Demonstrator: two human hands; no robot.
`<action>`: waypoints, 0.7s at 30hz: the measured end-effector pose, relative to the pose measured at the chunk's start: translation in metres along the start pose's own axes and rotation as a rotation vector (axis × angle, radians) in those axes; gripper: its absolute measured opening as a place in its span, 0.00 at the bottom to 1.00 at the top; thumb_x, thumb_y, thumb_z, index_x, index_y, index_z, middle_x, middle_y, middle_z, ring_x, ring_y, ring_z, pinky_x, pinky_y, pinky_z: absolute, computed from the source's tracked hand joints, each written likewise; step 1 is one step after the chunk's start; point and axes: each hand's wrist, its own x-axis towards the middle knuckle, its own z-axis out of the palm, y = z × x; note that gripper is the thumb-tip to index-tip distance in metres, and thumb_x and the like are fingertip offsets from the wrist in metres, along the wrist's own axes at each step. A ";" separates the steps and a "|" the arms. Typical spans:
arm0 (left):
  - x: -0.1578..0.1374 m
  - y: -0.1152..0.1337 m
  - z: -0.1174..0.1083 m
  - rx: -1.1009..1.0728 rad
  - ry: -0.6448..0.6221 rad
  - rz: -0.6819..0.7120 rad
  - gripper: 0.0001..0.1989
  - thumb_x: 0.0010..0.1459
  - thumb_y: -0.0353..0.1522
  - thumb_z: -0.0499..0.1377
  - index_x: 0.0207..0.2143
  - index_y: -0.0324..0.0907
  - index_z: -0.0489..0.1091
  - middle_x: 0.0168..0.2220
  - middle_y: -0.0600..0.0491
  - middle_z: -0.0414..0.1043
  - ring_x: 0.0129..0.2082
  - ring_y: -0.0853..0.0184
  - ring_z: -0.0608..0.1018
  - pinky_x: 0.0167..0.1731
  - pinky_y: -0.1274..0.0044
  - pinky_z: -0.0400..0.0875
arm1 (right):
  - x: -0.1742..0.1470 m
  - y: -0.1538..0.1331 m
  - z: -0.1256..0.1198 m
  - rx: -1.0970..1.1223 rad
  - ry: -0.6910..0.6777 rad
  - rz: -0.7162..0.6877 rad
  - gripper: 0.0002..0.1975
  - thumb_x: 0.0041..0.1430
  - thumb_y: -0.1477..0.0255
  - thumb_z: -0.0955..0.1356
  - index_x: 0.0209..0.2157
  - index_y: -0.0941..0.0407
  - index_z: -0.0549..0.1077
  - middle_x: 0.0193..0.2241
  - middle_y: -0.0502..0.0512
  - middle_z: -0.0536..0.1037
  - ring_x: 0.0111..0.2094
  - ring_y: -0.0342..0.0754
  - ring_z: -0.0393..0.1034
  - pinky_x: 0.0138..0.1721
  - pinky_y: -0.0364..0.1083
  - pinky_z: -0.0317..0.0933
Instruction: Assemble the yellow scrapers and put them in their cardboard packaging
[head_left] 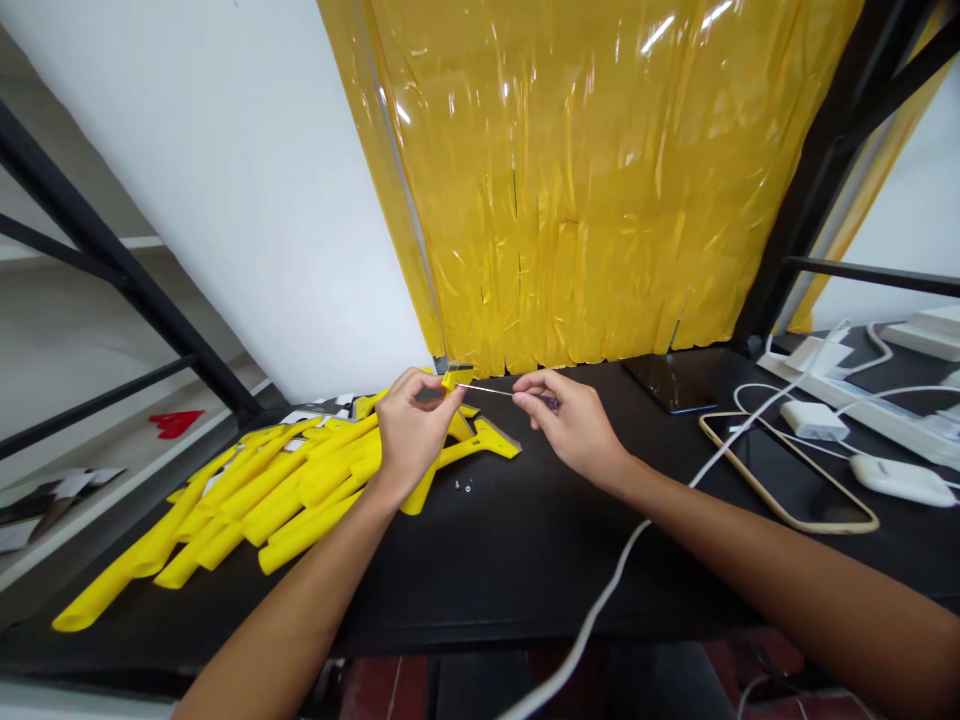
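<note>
My left hand is closed around a yellow plastic scraper, its head raised above the black table. In my right hand is a thin screwdriver, pinched near its dark handle. The metal shaft points left and its tip meets the scraper's head by my left thumb. Just below, several small screws or nuts lie on the tabletop, too small to tell apart. Another yellow scraper rests behind my left hand. To the left of it spreads a pile of yellow scrapers, partly covered by my left forearm.
A phone in a tan case, a dark tablet, a white charger and a power strip lie on the right. A white cable crosses the table's front edge. Yellow plastic strips hang behind.
</note>
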 end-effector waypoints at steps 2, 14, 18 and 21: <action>-0.001 -0.001 0.000 0.017 -0.020 0.012 0.10 0.53 0.34 0.67 0.27 0.41 0.68 0.28 0.57 0.67 0.29 0.70 0.74 0.28 0.80 0.74 | 0.000 0.004 0.003 0.060 -0.002 0.062 0.11 0.68 0.63 0.64 0.39 0.55 0.73 0.30 0.53 0.77 0.31 0.46 0.73 0.34 0.45 0.66; 0.000 -0.004 -0.001 0.028 -0.018 0.014 0.10 0.53 0.34 0.67 0.26 0.41 0.69 0.28 0.57 0.68 0.29 0.70 0.74 0.27 0.80 0.75 | 0.000 0.011 0.007 0.002 -0.106 0.167 0.18 0.66 0.58 0.64 0.30 0.56 0.74 0.24 0.50 0.74 0.26 0.44 0.67 0.29 0.44 0.60; 0.000 -0.006 -0.002 0.055 -0.044 0.033 0.10 0.54 0.35 0.67 0.27 0.42 0.70 0.28 0.56 0.70 0.29 0.70 0.75 0.27 0.80 0.73 | -0.002 0.011 0.008 -0.036 -0.134 0.129 0.20 0.68 0.55 0.61 0.33 0.55 0.73 0.23 0.49 0.71 0.26 0.44 0.64 0.27 0.43 0.56; 0.001 -0.007 -0.003 0.095 -0.040 0.025 0.10 0.54 0.36 0.68 0.26 0.42 0.70 0.27 0.56 0.70 0.29 0.69 0.74 0.28 0.79 0.72 | -0.002 0.013 0.012 0.103 -0.099 0.137 0.16 0.63 0.54 0.66 0.37 0.53 0.66 0.26 0.47 0.70 0.24 0.43 0.62 0.25 0.42 0.56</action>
